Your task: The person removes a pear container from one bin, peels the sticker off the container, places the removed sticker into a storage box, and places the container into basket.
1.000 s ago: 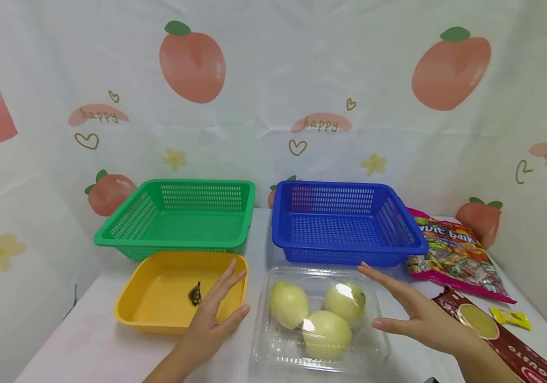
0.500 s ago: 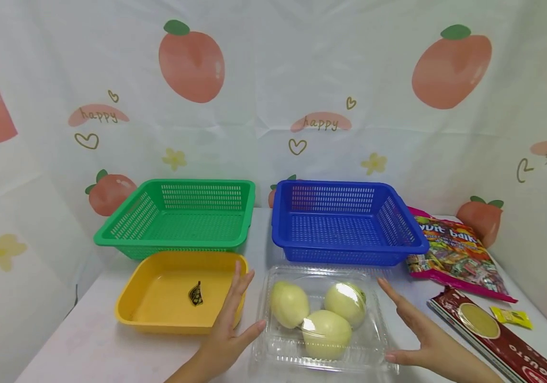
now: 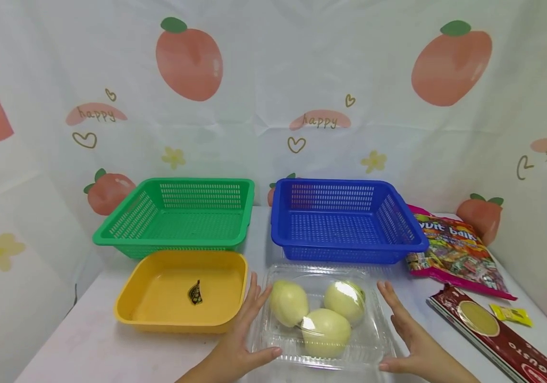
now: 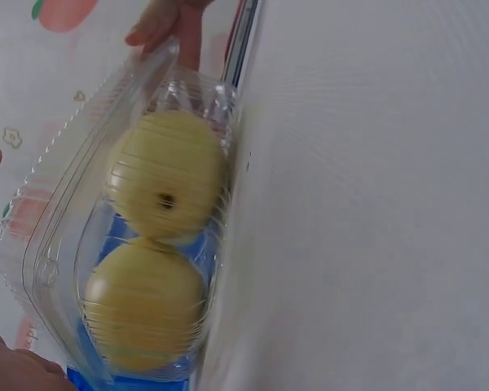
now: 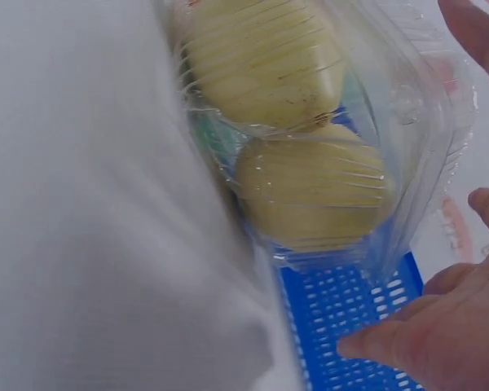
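Observation:
A clear plastic clamshell box (image 3: 286,340) with a ridged rim sits at the front middle of the table, lid down. Inside it lie pale yellow pears (image 3: 326,332), three in the head view; the left wrist view shows a pear (image 4: 171,175) through the side wall. My left hand (image 3: 235,346) is at the box's left side, fingers spread and thumb over its front left rim. Beside the right side my right hand (image 3: 417,343) has its fingers extended, thumb by the front right corner. Whether either hand touches the plastic, I cannot tell.
Behind the box stands a blue basket (image 3: 350,255), with a green basket (image 3: 173,242) to its left. A yellow tub (image 3: 168,298) holds a small dark banana-shaped piece (image 3: 195,292). At right lie a candy bag (image 3: 464,255), a maroon packet (image 3: 503,340) and a small yellow wrapper (image 3: 511,315).
My left hand has moved right and nearer, from over the yellow tub to the box's left rim. My right hand has come nearer and slightly right, to its right edge. The box stays put.

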The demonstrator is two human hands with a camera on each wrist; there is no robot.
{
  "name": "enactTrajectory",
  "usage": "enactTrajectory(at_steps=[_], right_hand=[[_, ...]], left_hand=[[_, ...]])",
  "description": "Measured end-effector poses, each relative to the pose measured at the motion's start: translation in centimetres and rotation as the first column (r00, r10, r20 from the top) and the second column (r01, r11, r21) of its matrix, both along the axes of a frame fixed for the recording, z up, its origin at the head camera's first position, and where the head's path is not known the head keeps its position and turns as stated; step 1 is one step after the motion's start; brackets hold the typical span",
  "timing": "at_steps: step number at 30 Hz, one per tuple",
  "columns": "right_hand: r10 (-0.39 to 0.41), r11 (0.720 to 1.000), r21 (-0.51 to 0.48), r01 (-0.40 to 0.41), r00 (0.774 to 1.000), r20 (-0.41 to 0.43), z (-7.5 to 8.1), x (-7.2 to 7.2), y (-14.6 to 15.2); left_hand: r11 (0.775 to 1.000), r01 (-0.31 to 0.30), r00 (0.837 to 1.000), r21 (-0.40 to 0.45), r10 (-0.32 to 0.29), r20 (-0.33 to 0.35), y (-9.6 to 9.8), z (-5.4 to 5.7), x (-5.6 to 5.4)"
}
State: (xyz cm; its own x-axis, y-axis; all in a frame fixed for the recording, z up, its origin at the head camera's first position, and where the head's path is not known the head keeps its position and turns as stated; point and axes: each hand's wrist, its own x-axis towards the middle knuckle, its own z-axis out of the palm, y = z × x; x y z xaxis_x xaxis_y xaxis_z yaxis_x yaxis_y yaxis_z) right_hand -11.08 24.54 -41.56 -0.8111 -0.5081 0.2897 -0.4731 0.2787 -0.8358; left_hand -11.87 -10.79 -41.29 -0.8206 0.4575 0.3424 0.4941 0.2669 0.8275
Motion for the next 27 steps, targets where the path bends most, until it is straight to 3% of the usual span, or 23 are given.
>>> enactTrajectory(at_steps=[5,11,14,18,22,27], right_hand=[[0.064,0.998,-0.023,-0.064,0.998,0.012,-0.6,-0.2,-0.2],[0.022,0.999,0.024,-0.023,0.998,0.051,-1.1,0.0,-0.9],[0.018,1.000,-0.021,-0.018,1.000,0.026,-1.6,0.0,-1.4],[0.017,0.998,-0.061,-0.018,1.000,-0.004,-1.9,0.0,-1.7],[-0.060,0.998,0.020,0.061,0.997,-0.055,-1.6,0.1,-2.0],[-0.117,0.992,0.052,0.118,0.993,-0.023,-1.2,0.3,-2.3]], left_hand=[[1.000,0.005,0.999,-0.022,-0.004,0.032,0.1,-0.3,-0.1],[0.999,0.022,0.999,-0.026,-0.021,0.046,0.1,-0.9,-0.3],[0.999,0.022,0.997,-0.031,-0.020,0.069,0.2,-1.2,-0.4],[0.999,0.028,0.985,-0.021,-0.024,0.171,0.3,-1.3,-0.4],[0.999,0.053,0.967,0.010,-0.053,0.248,0.5,-1.4,-0.4],[0.996,0.083,0.955,0.016,-0.084,0.285,0.6,-1.3,-0.4]])
